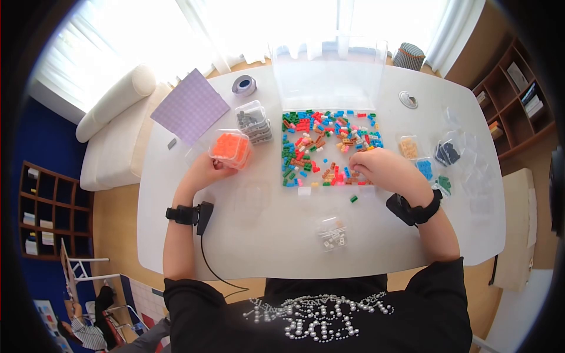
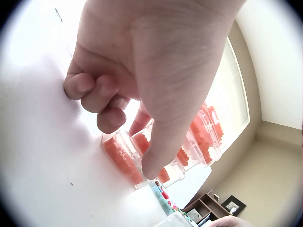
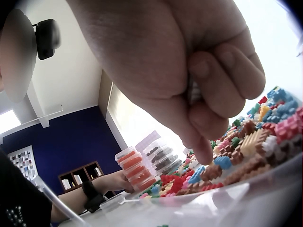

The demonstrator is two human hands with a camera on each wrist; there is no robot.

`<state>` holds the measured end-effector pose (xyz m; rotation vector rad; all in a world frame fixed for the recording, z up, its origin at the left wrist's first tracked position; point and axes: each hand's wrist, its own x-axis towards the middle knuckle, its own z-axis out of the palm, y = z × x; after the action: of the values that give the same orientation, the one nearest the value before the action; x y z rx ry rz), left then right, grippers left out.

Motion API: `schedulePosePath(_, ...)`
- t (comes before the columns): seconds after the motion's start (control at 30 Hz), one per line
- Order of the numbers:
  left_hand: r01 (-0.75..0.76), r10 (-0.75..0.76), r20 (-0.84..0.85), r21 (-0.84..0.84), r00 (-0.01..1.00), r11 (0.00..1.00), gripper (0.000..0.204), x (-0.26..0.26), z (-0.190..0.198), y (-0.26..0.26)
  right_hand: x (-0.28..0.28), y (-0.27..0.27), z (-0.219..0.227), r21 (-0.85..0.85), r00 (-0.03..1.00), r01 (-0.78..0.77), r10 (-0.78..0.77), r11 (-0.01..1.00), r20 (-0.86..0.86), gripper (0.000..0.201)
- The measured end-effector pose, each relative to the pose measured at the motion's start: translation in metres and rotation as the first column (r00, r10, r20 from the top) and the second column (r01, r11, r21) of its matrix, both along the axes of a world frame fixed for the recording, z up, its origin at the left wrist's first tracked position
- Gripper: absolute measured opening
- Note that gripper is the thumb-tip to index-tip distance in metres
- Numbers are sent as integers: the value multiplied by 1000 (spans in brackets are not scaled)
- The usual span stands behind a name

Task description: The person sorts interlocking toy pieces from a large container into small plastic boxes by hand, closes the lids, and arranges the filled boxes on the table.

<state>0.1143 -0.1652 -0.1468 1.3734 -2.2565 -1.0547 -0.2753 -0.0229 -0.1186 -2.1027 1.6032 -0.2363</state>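
My left hand (image 1: 220, 167) grips a stack of clear plastic boxes of orange bricks (image 1: 231, 148) near its base, at the left of the table. In the left wrist view the thumb lies across the lower boxes (image 2: 124, 161), and the other fingers curl beside them. My right hand (image 1: 382, 167) is over the near right part of a clear bin (image 1: 329, 187) of mixed toy bricks (image 1: 306, 144). Its fingers are curled in the right wrist view, with a small white ridged brick (image 3: 194, 92) partly showing between fingers and palm. Colored bricks (image 3: 222, 163) lie just below the fingertips.
Behind the orange stack stand boxes of grey bricks (image 1: 254, 122), a purple sheet (image 1: 191, 106) and a tape roll (image 1: 243, 86). A box of white bricks (image 1: 333, 235) and a loose green brick (image 1: 354, 199) lie in front. Boxes of beige (image 1: 408, 147) and dark bricks (image 1: 448, 153) stand right.
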Motion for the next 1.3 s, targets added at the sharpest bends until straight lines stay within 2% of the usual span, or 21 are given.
schedulePosePath(0.07, 0, 0, 9, 2, 1000, 1000, 34, 0, 1, 0, 0, 0, 0, -5, 1000, -5, 5, 1000, -4, 14)
schedulePosePath(0.13, 22, -23, -93, -3, 995, 1000, 36, 1, 1, 2, 1, 0, 1, 6, 1000, 8, -8, 1000, -2, 14)
schedulePosePath(0.23, 10, -11, -120, -6, 993, 1000, 40, -1, 5, 4, 0, 1, 0, -16, 1000, -1, 1, 1000, 6, 14)
schedulePosePath(0.37, 9, -11, -57, -26, 998, 1000, 42, -2, 14, 8, 0, 1, 1, -6, 1000, 7, -7, 1000, 12, 14)
schedulePosePath(0.43, -45, 46, 159, -9, 986, 999, 44, 2, 23, 11, -1, 1, 1, 4, 1000, 17, -17, 1000, 19, 14)
schedulePosePath(0.47, -45, 46, 157, -9, 986, 999, 44, 2, 33, 17, -1, 2, 1, 4, 1000, 18, -18, 1000, 18, 14)
schedulePosePath(0.53, -76, 115, 296, -140, 948, 987, 39, 6, 58, 34, -2, 3, 0, -46, 1000, 16, -15, 999, 5, 13)
schedulePosePath(0.57, -77, 116, 295, -139, 948, 987, 39, 11, 67, 41, 0, 4, 3, -45, 1000, 15, -15, 999, 4, 13)
schedulePosePath(0.63, -86, 223, 523, -274, 823, 958, 28, 17, 80, 53, 3, 9, 17, -10, 998, 58, -59, 998, -33, 12)
schedulePosePath(0.67, -85, 220, 517, -271, 827, 959, 28, 12, 90, 62, 4, 12, 21, -9, 997, 61, -61, 998, -40, 12)
schedulePosePath(0.73, 49, 70, 473, -235, 878, 971, 16, -8, 103, 79, 5, 17, 26, -12, 999, 38, -39, 999, -33, 12)
schedulePosePath(0.77, 48, 69, 469, -233, 880, 971, 16, -23, 99, 84, 7, 19, 26, -9, 999, 38, -39, 999, -39, 12)
schedulePosePath(0.83, 282, -89, 396, -463, 914, 840, 13, -59, 87, 94, 10, 21, 23, -32, 991, 6, -10, 999, -132, 12)
schedulePosePath(0.9, 363, -125, 462, -473, 878, 802, 12, -92, 71, 93, 8, 24, 11, -44, 985, -1, -7, 999, -173, 13)
schedulePosePath(0.97, 393, -152, 476, -461, 866, 796, 12, -116, 66, 93, 4, 27, 3, -61, 974, -4, -10, 998, -224, 14)
schedulePosePath(1.03, 422, -185, 484, -444, 855, 790, 12, -127, 60, 94, 2, 33, -2, -128, 987, 18, -37, 992, -154, 15)
schedulePosePath(1.17, 489, -269, 496, -390, 826, 780, 12, -131, 48, 96, 0, 35, -4, -97, 977, 23, -43, 995, -207, 15)
schedulePosePath(1.23, 522, -318, 496, -351, 808, 778, 13, -130, 42, 95, -2, 36, -6, -142, 989, 2, -23, 990, -145, 15)
schedulePosePath(1.3, 567, -380, 488, -320, 785, 759, 13, -130, 36, 92, 0, 34, 0, -94, 985, 8, -23, 996, -169, 15)
